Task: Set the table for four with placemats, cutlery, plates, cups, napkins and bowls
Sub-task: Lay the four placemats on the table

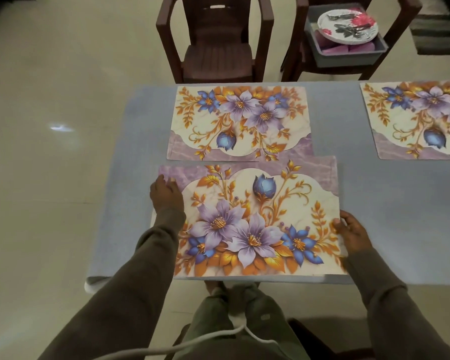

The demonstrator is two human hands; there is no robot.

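A floral placemat [255, 219] lies on the near side of the grey-blue table [400, 216]. My left hand [165, 193] rests on its left edge with the fingers laid on the purple corner. My right hand [352, 233] holds its right edge, thumb on top. A second floral placemat [240, 123] lies just beyond it on the far side. A third placemat [421, 120] lies at the far right, cut off by the frame.
Two dark brown plastic chairs stand behind the table. The left chair [216, 42] is bare; the right chair [359, 61] carries a grey tub [348, 57] with floral plates [348, 26], cutlery on top and purple items. A white cable hangs by my legs.
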